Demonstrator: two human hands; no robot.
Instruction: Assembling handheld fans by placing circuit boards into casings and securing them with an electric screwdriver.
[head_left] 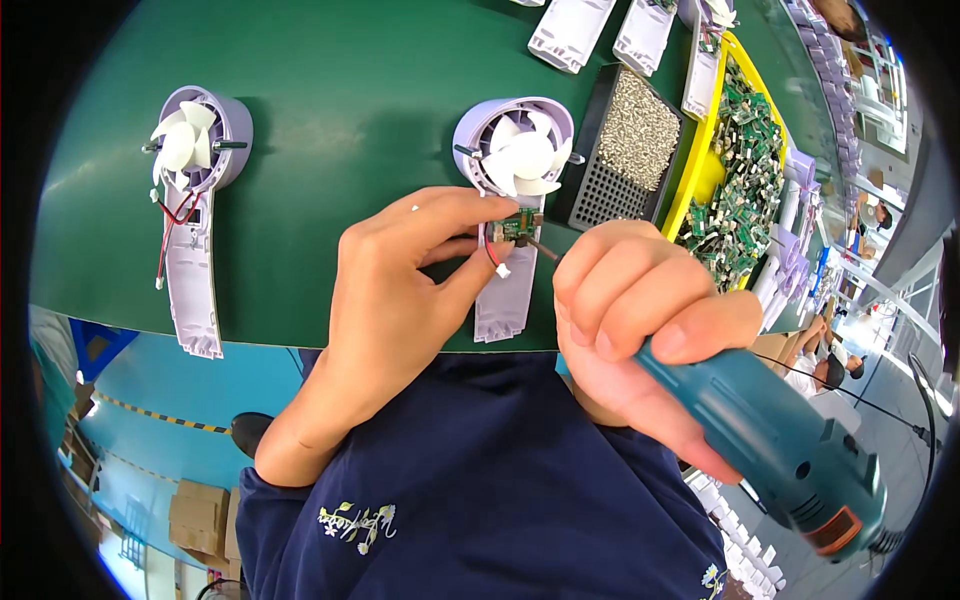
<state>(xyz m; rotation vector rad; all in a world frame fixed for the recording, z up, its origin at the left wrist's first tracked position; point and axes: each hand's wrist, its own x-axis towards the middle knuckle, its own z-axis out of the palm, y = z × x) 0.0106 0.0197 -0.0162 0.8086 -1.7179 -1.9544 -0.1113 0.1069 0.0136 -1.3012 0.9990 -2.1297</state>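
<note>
My left hand [400, 270] pinches a small green circuit board [518, 225] against the lilac handle shell [505, 300] of a handheld fan. At the top of that shell sits a round fan head [525, 150] with white blades. My right hand [650, 310] is wrapped round a teal corded electric screwdriver [775, 430], tilted so its thin bit reaches the board's lower right edge. Whether a screw sits under the tip is too small to tell. A red wire with a white plug [502, 269] hangs beside the board.
Another fan half [190, 260] with loose red and black wires lies at the left. Right of the work stand a black screw tray [625, 150] full of small screws and a yellow bin [690, 190] of circuit boards. White shells [572, 30] lie at the back; people sit far right.
</note>
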